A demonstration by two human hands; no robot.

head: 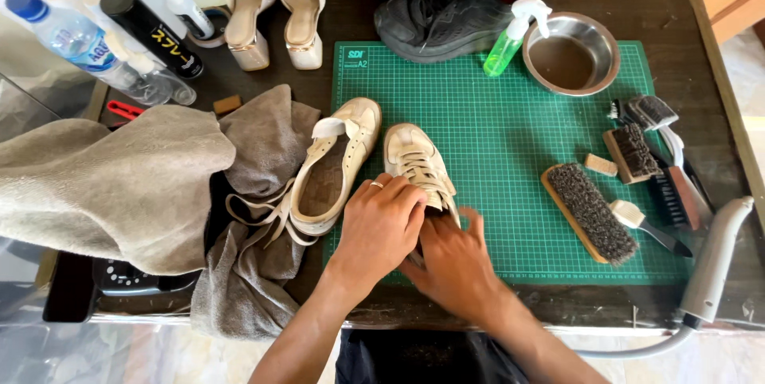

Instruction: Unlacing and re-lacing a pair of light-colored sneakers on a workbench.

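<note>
A cream laced sneaker (414,159) lies toe-away on the green cutting mat (510,113). My left hand (381,225), a ring on one finger, covers its heel and opening from above. My right hand (456,260) presses against the heel end from the right, fingers tucked under the left hand. Its partner, a cream sneaker (339,157) with loosened laces and tongue pulled open, lies just left, half on the grey cloth (263,145).
Several brushes (590,210) lie right on the mat near a steel bowl (572,53) and green spray bottle (510,41). Black sneakers (446,9) and beige heeled sandals (275,13) stand behind. Bottles (80,41) and towels (111,181) crowd the left; a grey hose handle (717,260) lies right.
</note>
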